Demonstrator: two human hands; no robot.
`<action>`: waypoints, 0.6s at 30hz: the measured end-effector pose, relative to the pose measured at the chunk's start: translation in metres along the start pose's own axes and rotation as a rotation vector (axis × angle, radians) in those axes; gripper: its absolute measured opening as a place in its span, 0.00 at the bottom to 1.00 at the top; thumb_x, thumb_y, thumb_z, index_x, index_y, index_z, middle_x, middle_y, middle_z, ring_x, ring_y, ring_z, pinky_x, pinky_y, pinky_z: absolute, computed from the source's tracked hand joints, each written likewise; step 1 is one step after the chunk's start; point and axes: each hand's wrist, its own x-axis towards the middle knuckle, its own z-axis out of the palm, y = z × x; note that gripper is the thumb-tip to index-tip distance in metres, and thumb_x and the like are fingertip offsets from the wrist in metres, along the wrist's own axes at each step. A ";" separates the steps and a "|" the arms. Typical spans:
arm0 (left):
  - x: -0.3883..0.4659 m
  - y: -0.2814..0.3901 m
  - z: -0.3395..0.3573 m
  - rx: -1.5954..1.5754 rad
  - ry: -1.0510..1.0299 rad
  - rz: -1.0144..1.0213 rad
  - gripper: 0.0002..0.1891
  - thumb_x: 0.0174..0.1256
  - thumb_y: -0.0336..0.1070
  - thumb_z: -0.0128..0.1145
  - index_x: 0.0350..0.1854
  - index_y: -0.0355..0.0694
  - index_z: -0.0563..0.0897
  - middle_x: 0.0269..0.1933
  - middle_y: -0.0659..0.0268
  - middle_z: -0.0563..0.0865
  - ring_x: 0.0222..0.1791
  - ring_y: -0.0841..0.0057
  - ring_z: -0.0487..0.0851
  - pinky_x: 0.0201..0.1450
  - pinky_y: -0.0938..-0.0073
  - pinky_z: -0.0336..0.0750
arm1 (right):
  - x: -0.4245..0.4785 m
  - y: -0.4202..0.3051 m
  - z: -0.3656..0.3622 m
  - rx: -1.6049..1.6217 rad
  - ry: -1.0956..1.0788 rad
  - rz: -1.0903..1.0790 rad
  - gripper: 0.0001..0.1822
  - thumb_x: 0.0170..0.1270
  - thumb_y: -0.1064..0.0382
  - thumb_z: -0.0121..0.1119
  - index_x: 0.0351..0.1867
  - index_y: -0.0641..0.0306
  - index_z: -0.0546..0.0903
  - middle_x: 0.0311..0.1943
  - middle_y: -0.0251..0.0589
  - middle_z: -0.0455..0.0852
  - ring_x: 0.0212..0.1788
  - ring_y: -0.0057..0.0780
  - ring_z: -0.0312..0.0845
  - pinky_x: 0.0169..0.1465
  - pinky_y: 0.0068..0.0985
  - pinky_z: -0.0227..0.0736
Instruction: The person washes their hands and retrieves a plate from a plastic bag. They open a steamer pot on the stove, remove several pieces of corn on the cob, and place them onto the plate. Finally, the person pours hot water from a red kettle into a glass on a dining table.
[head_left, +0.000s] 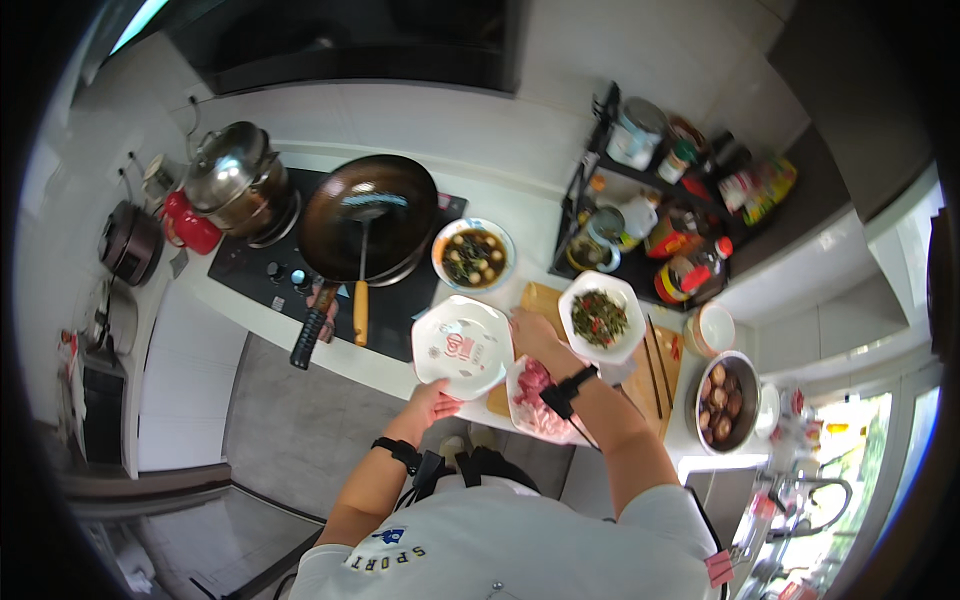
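Observation:
A white, angular-rimmed plate (450, 371) with a red and grey print is held level at the counter's front edge, with no food on it. My left hand (433, 405) grips its near rim, thumb on top. At the right rim is my right hand (534, 334), fingers curled against the edge and partly hidden. Below my right wrist sits a dish of raw sliced meat (536, 397), in darker and paler portions. To the right stands a white bowl of chopped green vegetables with red bits (600, 319). A patterned bowl of dark soup (474, 256) stands behind the plate.
A wok (330, 225) with a wooden-handled spatula (361, 311) rests on the black cooktop (244, 266), its handle overhanging the front. A steel pot (236, 184) stands left. Chopsticks (654, 367) lie on the cutting board (667, 405). A metal bowl of mushrooms (721, 405) and a condiment rack (581, 202) are right.

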 end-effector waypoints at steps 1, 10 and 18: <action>0.002 -0.001 -0.001 0.020 0.012 0.012 0.21 0.67 0.43 0.57 0.54 0.29 0.76 0.43 0.50 0.87 0.44 0.61 0.87 0.51 0.58 0.83 | 0.000 0.005 0.000 -0.044 0.003 -0.082 0.12 0.66 0.59 0.49 0.41 0.65 0.78 0.34 0.60 0.83 0.40 0.60 0.80 0.45 0.50 0.74; -0.037 -0.003 -0.054 0.224 -0.102 0.195 0.20 0.69 0.48 0.57 0.49 0.34 0.80 0.46 0.59 0.88 0.44 0.73 0.86 0.48 0.73 0.81 | -0.036 -0.062 -0.054 0.145 0.328 -0.119 0.08 0.55 0.68 0.59 0.35 0.68 0.81 0.30 0.54 0.84 0.34 0.53 0.82 0.40 0.38 0.77; -0.098 0.031 -0.205 0.106 0.028 0.415 0.16 0.70 0.45 0.57 0.49 0.36 0.81 0.42 0.59 0.88 0.42 0.74 0.86 0.47 0.74 0.81 | -0.037 -0.160 -0.095 0.329 0.636 -0.078 0.06 0.65 0.69 0.57 0.33 0.69 0.81 0.24 0.38 0.84 0.27 0.23 0.80 0.34 0.23 0.72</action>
